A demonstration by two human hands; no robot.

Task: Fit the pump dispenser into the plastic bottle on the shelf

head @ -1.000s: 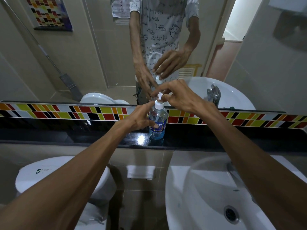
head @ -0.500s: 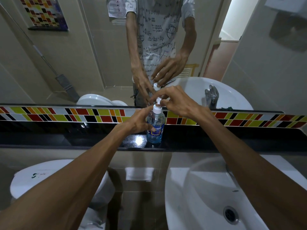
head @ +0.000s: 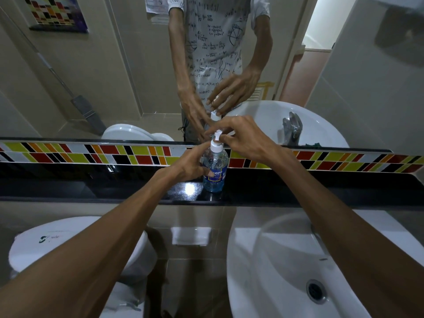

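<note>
**Q:** where's the bottle at?

**A:** I've got the plastic bottle (head: pixel 215 167) standing upright on the black shelf (head: pixel 321 187), right under the mirror (head: pixel 91 76) and the coloured tile strip (head: pixel 137 154). My left hand (head: pixel 188 165) is wrapped round its body, fingers curled on the label side.

**Q:** and the pump?

**A:** The pump dispenser (head: pixel 216 143) sits in the bottle neck, white collar down on it. My right hand (head: pixel 241 138) pinches the pump head with its fingertips. White sink (head: pixel 275 260) is below right, toilet (head: pixel 34 246) below left.
</note>
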